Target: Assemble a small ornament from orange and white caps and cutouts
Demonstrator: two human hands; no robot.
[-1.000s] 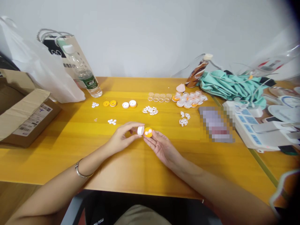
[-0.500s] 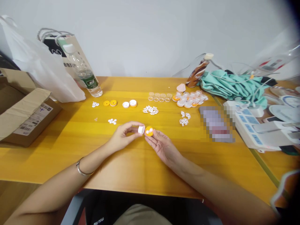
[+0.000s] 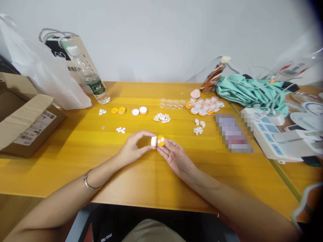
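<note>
Between thumb and fingers, my left hand [image 3: 133, 146] pinches a white round cap-like part [image 3: 153, 141], turned on its side. My right hand [image 3: 175, 156] holds an orange round part [image 3: 160, 140] with small white discs on its face. The two parts are side by side, almost touching, above the table. Beyond them lie a pile of white openwork pieces [image 3: 162, 117], small white discs [image 3: 120, 130], two orange discs [image 3: 118, 110], and two white round parts [image 3: 139, 111], one on an orange base. White openwork pieces [image 3: 198, 129] also lie to the right.
Clear cups [image 3: 172, 104] stand in a row beside clustered clear-and-orange containers [image 3: 205, 106]. A water bottle [image 3: 96, 87] and cardboard box [image 3: 32, 124] are at left. A coffee bottle [image 3: 214, 75], green cloth [image 3: 249, 90] and power strip [image 3: 264, 134] are at right.
My left hand has turned the white part more edge-on and moved it slightly right, towards the orange part. My right hand has barely moved.
</note>
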